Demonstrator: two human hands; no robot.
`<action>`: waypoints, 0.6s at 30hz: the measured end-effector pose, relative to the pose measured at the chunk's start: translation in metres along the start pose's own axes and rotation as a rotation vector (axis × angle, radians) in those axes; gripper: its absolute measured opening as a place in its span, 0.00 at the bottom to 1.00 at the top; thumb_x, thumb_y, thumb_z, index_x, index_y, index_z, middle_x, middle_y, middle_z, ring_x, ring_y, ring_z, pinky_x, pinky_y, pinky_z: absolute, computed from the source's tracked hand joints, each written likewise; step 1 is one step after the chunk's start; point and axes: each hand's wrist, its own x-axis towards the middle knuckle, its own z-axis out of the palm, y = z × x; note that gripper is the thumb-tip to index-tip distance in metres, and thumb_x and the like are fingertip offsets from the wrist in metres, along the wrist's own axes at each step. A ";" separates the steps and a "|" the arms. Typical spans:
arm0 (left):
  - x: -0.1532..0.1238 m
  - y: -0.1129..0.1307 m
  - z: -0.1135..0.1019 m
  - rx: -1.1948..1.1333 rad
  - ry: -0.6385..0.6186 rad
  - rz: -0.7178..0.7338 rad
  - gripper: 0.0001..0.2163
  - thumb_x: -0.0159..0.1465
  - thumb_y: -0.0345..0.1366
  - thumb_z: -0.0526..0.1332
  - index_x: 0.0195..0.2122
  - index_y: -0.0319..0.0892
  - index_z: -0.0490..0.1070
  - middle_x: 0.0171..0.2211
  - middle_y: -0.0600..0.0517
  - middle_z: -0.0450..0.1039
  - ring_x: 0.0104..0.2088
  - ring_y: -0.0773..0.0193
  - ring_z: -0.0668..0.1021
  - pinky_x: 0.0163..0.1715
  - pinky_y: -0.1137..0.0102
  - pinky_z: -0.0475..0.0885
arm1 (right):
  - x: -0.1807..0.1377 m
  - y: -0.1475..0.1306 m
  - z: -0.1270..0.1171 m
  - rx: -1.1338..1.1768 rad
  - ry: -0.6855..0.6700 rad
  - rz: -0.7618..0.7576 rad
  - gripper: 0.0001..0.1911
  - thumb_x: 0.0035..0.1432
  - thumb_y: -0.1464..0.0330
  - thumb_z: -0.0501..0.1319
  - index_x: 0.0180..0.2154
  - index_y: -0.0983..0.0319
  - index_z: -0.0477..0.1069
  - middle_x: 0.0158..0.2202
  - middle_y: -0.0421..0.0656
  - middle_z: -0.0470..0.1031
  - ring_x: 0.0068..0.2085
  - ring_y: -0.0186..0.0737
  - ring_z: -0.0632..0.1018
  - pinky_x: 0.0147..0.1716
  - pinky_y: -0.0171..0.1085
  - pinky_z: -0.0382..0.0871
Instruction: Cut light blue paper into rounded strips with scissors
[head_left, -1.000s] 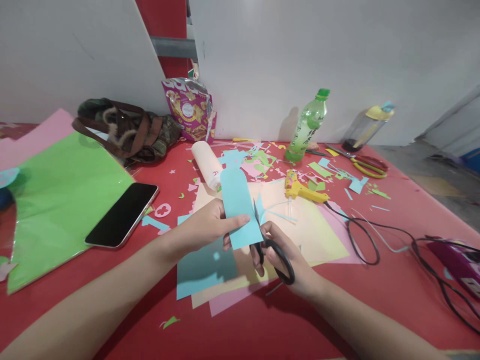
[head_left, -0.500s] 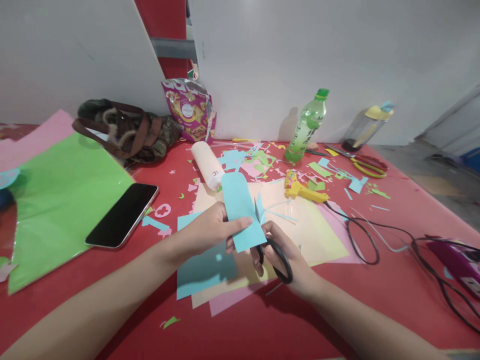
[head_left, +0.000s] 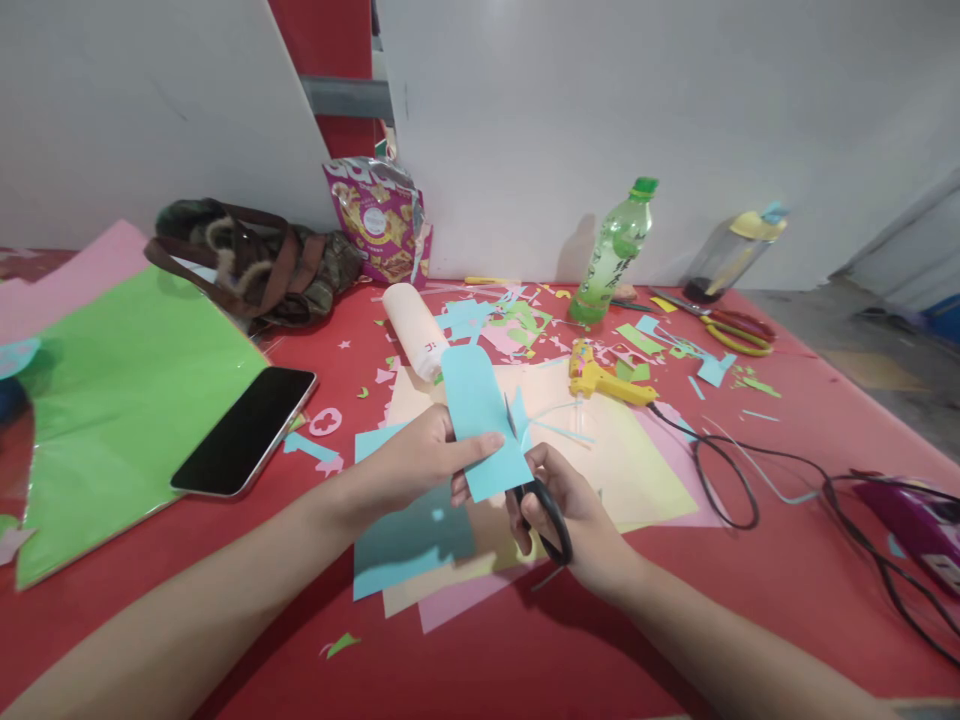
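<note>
A light blue paper piece (head_left: 475,395) with a rounded top is pinched in my left hand (head_left: 442,450), thumb on top and fingers behind. My right hand (head_left: 574,515) grips black-handled scissors (head_left: 553,520), fingers in the loops. The scissor blades lie at the paper's right edge, partly hidden behind it. A narrow blue offcut curls away beside the blades. Beneath both hands lies a fanned stack of coloured sheets (head_left: 637,480) in blue, cream, yellow and pink.
A white bottle (head_left: 412,328) lies behind the paper. To the right are a yellow glue gun (head_left: 607,382) with its black cord, a green drink bottle (head_left: 615,250) and red-and-yellow-handled scissors (head_left: 739,332). A phone (head_left: 246,430) rests on a green packet (head_left: 127,400) at left. Paper scraps litter the red table.
My right hand has shifted slightly left with the scissors, whose handle loops look closer together. The blue paper and my left hand have barely moved.
</note>
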 end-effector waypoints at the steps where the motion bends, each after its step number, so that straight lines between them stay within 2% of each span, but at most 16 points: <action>1: 0.000 0.000 0.000 -0.003 0.000 -0.002 0.14 0.58 0.37 0.54 0.16 0.38 0.62 0.09 0.59 0.60 0.10 0.76 0.63 0.11 0.80 0.58 | 0.000 0.000 0.000 0.005 0.004 0.002 0.21 0.43 0.53 0.60 0.27 0.59 0.51 0.19 0.30 0.59 0.15 0.25 0.63 0.16 0.29 0.58; 18: 0.000 -0.002 -0.002 -0.035 -0.014 -0.011 0.13 0.56 0.38 0.56 0.17 0.38 0.62 0.09 0.60 0.59 0.10 0.76 0.62 0.10 0.80 0.56 | 0.001 -0.008 0.006 0.075 0.121 0.088 0.25 0.34 0.56 0.66 0.24 0.59 0.51 0.15 0.29 0.62 0.12 0.25 0.64 0.12 0.28 0.57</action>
